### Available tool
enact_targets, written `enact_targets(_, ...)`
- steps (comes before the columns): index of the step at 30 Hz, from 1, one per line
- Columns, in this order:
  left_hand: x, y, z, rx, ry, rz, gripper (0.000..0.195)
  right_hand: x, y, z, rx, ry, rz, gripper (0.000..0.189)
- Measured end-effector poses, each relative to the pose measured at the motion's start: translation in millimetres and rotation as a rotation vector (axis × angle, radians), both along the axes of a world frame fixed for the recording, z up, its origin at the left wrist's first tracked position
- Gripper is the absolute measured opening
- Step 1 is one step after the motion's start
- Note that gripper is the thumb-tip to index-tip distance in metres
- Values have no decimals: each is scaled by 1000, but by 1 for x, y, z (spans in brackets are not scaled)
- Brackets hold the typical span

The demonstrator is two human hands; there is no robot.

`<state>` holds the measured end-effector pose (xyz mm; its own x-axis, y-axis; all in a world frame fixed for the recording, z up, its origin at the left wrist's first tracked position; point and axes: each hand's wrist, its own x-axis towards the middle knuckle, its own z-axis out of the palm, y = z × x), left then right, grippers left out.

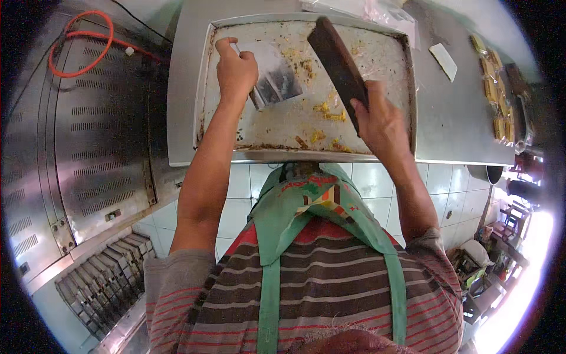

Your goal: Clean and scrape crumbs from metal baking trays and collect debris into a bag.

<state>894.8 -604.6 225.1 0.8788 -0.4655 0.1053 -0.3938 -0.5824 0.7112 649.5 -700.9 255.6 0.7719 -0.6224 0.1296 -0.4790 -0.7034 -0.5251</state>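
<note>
My left hand (pixel 236 66) grips the rolled handle of a broad sheet-metal scraper (pixel 278 75). Its shiny blade reaches right over the floor of a large rectangular baking tray (pixel 412 106). In my right hand (pixel 382 119) is a long dark-brown tool (pixel 338 66), apparently a bench brush, slanting up and left above the tray. Yellow crumbs (pixel 329 110) and brown baked-on bits lie scattered in the tray, some between the scraper and the brush. Dark residue lines the tray's edges. My fingers partly hide the handles of both tools.
The tray rests on a steel worktable (pixel 460 119). To the right lie a pale flat piece (pixel 443 62) and clear-wrapped golden baked goods (pixel 495 88). Clear plastic (pixel 380 13) lies behind the tray. At left stands a vented steel cabinet (pixel 101 124) with an orange hose (pixel 110 44) on it.
</note>
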Motion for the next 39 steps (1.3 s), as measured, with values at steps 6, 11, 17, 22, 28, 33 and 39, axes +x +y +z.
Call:
enact_targets(6,-12,1,11,-111,58,-48,37,21,4,-15,43,185,84,26)
enact_targets(11,9,29,-11,-192,16,-57,36,-11,-11,0,107,-118,-88,29)
enact_targets(17,3,50,-12,-433,223,5,38,-26,-26,-15,1194,-505,-252,36)
enact_targets(22,-8,58,-4,-610,521,99,42,-46,-15,-71,2183,-906,71,47)
enact_targets(28,-21,69,-1,-710,726,128,33,-31,22,-75,2440,-1151,616,54)
enact_targets(33,-31,72,6,-743,756,101,33,-36,24,-65,2362,-1089,560,56)
enact_targets(39,-57,59,12,-580,590,43,42,-33,24,-29,1585,-565,-53,47)
